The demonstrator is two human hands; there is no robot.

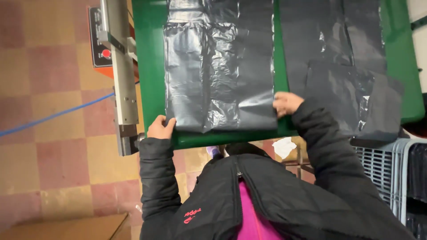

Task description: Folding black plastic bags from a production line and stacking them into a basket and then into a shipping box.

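A stack of flat black plastic bags [220,75] lies on a green table [151,66] in front of me. My left hand [161,127] pinches the near left corner of the stack at the table's front edge. Resting on the near right corner, my right hand [287,103] has its fingers curled over the bag's edge. Both arms wear black jacket sleeves.
A second pile of black bags [351,84] covers the table's right half and droops over its edge. A metal machine bar [122,75] with an orange control box [100,42] stands left of the table. A blue cable [53,115] crosses the tiled floor. Grey plastic crates [391,169] sit at right.
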